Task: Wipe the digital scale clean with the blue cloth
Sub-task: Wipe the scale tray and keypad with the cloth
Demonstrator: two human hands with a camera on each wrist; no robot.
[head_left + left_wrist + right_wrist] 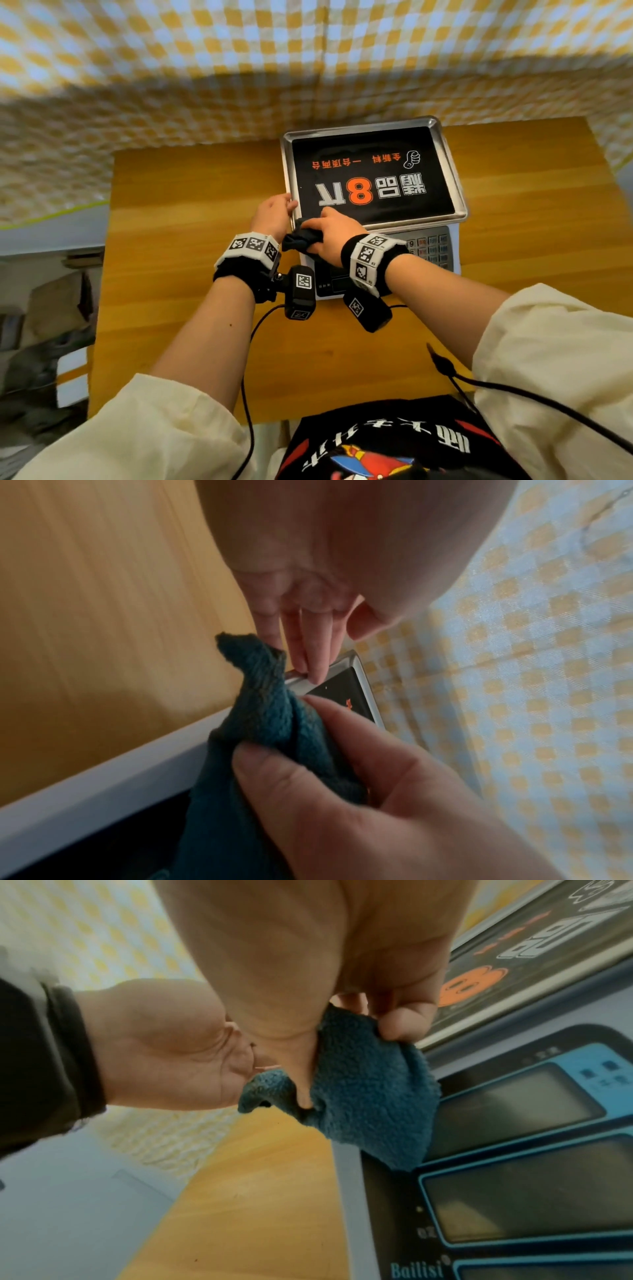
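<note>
The digital scale (432, 247) stands on the wooden table, its steel tray (457, 181) covered by a black sticker with orange and white print. My right hand (334, 236) grips the bunched blue cloth (301, 238) at the scale's near-left corner, just over the tray's front edge. In the right wrist view the cloth (369, 1096) hangs from that hand (308, 947) above the scale's display panel (514, 1110). My left hand (274, 214) rests straight fingers (313, 653) on the tray's left rim (363, 680), beside the cloth (263, 710).
The wooden table (191, 240) has bare surface left, right and in front of the scale. A yellow checked cloth (308, 51) hangs behind it. Black cables (513, 390) trail from my wrists across the near edge. Clutter (44, 325) lies beyond the table's left side.
</note>
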